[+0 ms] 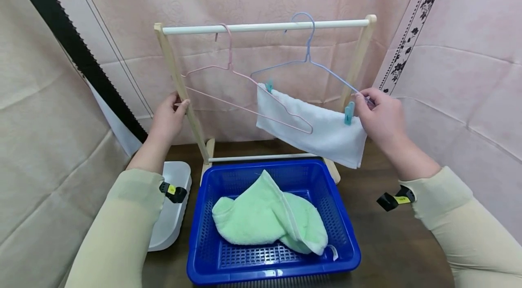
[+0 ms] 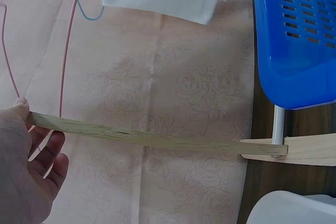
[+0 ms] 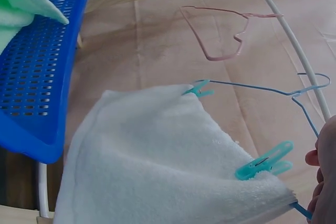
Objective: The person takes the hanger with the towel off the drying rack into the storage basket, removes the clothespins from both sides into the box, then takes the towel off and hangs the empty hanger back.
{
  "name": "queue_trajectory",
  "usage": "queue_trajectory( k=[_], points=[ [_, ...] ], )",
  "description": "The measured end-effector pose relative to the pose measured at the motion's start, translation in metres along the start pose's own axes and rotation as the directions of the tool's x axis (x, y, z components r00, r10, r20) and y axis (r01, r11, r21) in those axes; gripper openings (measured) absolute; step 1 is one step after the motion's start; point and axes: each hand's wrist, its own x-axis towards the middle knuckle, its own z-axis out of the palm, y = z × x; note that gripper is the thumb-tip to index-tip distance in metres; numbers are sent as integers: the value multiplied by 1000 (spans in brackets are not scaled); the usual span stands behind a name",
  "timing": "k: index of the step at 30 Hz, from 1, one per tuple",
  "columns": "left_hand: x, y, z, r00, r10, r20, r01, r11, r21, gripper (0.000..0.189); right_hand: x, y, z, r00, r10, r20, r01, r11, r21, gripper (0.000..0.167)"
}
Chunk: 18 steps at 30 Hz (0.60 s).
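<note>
White towel is secured to the blue hanger by two pegs, the right hand pinching the hanger's end, the left hand gripping the rack, presumably for steadiness.

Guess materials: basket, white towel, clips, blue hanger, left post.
Basket: probably molded plastic, glossy; smooth sheen, regular slots.
White towel: terry-like cloth, matte; fuzzy pile, though fiber can't be told.
Clips: likely plastic, smooth, even teal.
Blue hanger: perhaps coated metal wire; thin, evenly colored, but plastic is possible.
Left post: looks like pale wood; grain-like streaks.
</note>
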Motion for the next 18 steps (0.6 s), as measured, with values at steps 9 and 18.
queue_trajectory(
  k=[9, 18],
  points=[
    [-1, 1, 0, 1000, -3, 2, 3, 1000, 6, 62, 1, 3, -11, 998, 34, -61, -30, 998, 57, 31],
    [-1, 1, 0, 1000, 0, 12, 0, 1000, 9, 65, -8, 9, -31, 991, 85, -107, -76, 994, 81, 33]
  ],
)
